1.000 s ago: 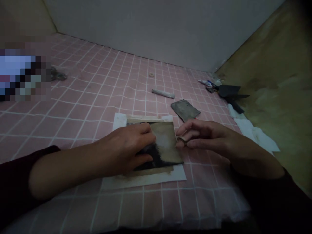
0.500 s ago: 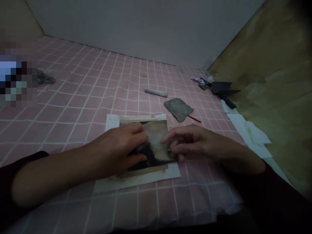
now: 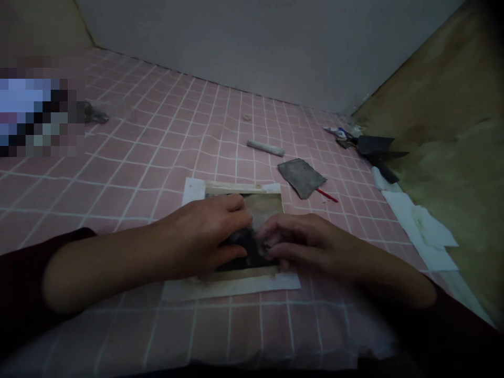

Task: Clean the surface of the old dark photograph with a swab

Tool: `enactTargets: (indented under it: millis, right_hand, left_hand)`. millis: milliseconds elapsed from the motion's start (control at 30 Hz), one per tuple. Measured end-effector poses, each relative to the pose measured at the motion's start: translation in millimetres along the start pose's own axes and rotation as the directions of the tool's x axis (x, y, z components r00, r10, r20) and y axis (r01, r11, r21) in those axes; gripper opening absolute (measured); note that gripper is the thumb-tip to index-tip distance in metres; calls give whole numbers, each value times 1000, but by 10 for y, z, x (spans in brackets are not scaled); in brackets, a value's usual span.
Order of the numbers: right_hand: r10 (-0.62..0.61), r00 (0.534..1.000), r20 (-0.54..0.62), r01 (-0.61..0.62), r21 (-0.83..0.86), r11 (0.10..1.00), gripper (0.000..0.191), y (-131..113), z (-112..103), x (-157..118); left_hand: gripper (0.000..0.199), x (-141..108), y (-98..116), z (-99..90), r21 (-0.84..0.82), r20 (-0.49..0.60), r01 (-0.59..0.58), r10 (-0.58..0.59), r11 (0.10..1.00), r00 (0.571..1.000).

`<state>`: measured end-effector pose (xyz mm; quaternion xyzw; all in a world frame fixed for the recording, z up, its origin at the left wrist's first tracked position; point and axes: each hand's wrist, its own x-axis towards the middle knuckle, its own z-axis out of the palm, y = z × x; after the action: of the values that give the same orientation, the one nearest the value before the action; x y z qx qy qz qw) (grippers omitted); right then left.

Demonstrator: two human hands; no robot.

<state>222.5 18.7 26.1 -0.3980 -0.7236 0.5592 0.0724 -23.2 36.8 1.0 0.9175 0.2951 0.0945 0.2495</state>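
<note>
The left hand (image 3: pixel 214 233) rests, thumb parted from bent fingers, on the dark-and-tan picture (image 3: pixel 264 206); the right hand (image 3: pixel 301 241) curls over its right side, grip unclear.

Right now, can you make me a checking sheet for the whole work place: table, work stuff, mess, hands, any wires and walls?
Surface: pink cloth with white grid lines.
Job's things: dark-and-pale picture on white paper, partly hidden by hands.
Clutter: grey sheet, red stick, grey stick, small ring, white tissues.
Grip: left hand over the picture's left part, thumb and fingers apart; right hand over its right part, fingers curled, contents unclear.
Cables: nothing seen.
Surroundings: grey wall behind, brownish wall at right.
</note>
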Motion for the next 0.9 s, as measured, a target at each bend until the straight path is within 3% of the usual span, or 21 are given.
enactTargets:
  millis: [133,333,500,667,800,900]
  right_hand:
    - [87,996,8,-86,-88,992,11,-45,-39,-26]
    - [29,998,62,-30,24,999,10,-68,12,16]
    - [93,995,21,-92,-25,995,6,-46,-60,-17]
    - [-21,999,-34,19,-69,997,7,-34,-13,26]
    - [73,996,49,-69,-64,996,11,-56,-72,-21]
    - [92,995,47,-92,-3,996,11,-66,-67,-30]
  left_hand:
    - [15,0,1,-7,13,3,-5,5,1000,1000]
    - [14,-8,-2,-11,12,14,23,-23,1000,1000]
    - [16,3,14,-17,32,24,14,-15,999,1000]
    - [15,9,20,-24,22,18,31,-31,999,999]
    - [16,5,7,-12,25,11,9,-9,1000,1000]
    - [17,1,1,-6,26,6,-2,2,1000,1000]
